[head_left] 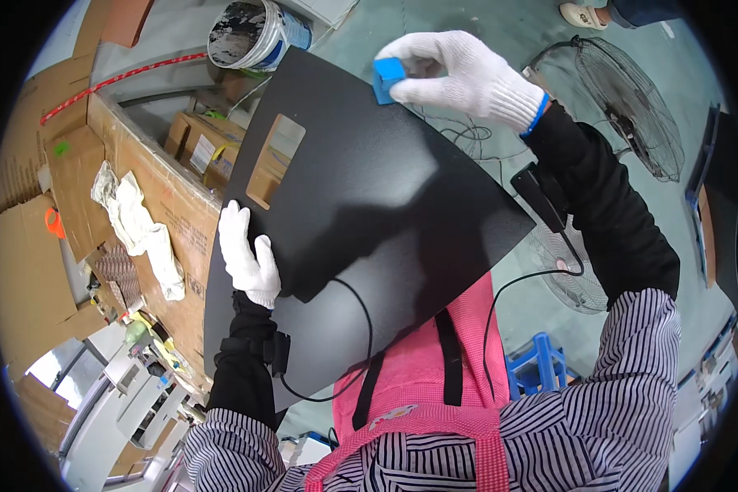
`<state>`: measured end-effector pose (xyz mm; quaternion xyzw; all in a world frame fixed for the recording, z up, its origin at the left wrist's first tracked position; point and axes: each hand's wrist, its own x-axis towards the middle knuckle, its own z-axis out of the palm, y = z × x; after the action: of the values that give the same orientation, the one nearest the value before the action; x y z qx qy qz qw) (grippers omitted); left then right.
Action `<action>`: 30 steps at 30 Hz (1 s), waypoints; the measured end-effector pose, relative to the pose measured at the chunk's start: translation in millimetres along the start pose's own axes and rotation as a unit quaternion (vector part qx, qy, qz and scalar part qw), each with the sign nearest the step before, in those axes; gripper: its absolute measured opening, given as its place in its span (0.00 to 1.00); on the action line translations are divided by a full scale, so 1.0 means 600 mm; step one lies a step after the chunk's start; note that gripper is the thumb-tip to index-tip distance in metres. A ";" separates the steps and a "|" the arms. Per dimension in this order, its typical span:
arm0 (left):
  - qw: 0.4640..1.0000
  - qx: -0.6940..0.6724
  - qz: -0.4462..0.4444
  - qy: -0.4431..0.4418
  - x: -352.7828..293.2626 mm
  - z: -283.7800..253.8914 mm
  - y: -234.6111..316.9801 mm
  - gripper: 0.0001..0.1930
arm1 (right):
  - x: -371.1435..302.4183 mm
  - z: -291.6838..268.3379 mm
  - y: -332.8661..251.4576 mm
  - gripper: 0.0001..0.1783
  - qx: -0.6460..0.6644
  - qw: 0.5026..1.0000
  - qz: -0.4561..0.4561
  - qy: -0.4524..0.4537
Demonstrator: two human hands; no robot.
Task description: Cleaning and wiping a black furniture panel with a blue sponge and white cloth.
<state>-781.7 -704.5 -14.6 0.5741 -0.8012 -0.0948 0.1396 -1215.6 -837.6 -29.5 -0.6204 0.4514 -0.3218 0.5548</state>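
A large, gently curved black panel (402,205) with a rectangular cutout slants in front of me. My right hand (467,78), in a white knit glove, pinches a small blue block (388,80) between thumb and fingers at the panel's far upper edge. The block's exact kind cannot be made out. On the panel's left side, below the cutout, my left hand (250,258) lies in a matching glove, fingers stretched and thumb apart. Its fingertips are near the panel's left edge.
A cardboard-covered bench (180,246) on the left carries white gloves (135,217). A stained bucket (250,37) stands beyond the panel. To the right are a fan cage (627,111), loose cables and a blue stool (539,365). Another person's shoe (582,16) shows at the top right.
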 end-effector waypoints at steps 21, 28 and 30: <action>0.997 -0.068 0.025 0.037 -0.026 0.001 -0.004 0.26 | -0.422 0.166 0.012 0.24 0.185 0.832 0.103 0.513; 0.997 -0.040 0.022 -0.056 -0.193 -0.047 0.005 0.30 | -0.420 0.218 0.015 0.21 0.008 0.840 0.045 0.540; 0.997 -0.027 0.012 -0.068 -0.256 -0.061 -0.010 0.31 | -0.426 0.256 0.006 0.18 -0.023 0.849 0.037 0.526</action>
<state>-718.0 -560.5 0.3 0.5525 -0.8130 -0.1533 0.1018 -1176.3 -542.0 -34.2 -0.3534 0.7057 -0.5688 0.2313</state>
